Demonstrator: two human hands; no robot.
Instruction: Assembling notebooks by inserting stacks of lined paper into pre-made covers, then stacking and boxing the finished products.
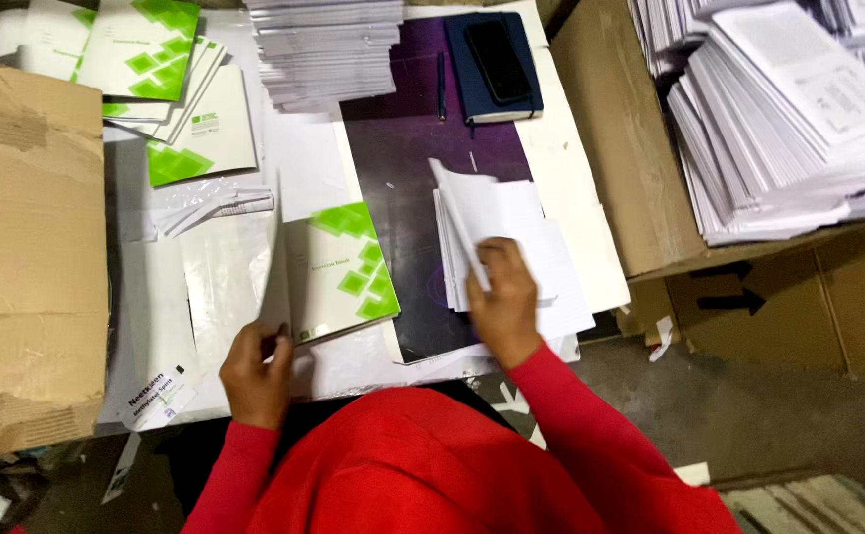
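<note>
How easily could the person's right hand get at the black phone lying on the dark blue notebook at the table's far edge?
Probably yes, with a stretch. The right hand grips white sheets; the black phone lies uncovered on the dark blue notebook, with flat tabletop between.

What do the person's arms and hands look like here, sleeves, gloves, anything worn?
Both arms are covered by long bright red sleeves that end at the wrists, matching the red top below. The left hand and right hand are bare: no gloves. No rings, watch or bracelets can be made out, though the picture is slightly blurred. No markings or patterns show on the sleeves.
</note>
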